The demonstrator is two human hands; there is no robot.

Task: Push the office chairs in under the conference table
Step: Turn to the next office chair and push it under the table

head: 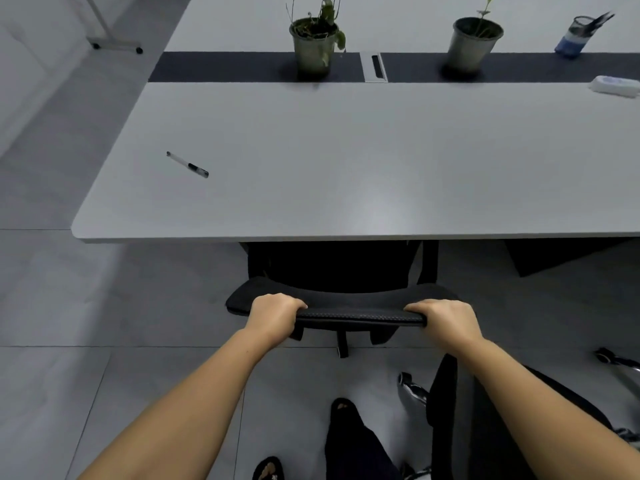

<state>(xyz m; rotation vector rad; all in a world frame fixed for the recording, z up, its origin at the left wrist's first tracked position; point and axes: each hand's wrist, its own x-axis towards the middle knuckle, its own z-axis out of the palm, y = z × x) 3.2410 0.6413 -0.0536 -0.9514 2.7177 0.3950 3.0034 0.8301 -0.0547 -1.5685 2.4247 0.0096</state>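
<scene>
Chair (332,271) at 6 o'clock of the table (346,168), seat already under the edge, backrest top outside. Probably rolls easily on wheels; frame stiff, padding soft; best held at the backrest top. Left hand (273,315) and right hand (446,318) curled tightly around that top rim, arms nearly straight, reaching toward 12 o'clock.

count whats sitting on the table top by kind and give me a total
potted plants: 2 (one, the other)
pens lying loose: 1
pen holders: 1
power strips: 1
total: 5 on the conference table
</scene>
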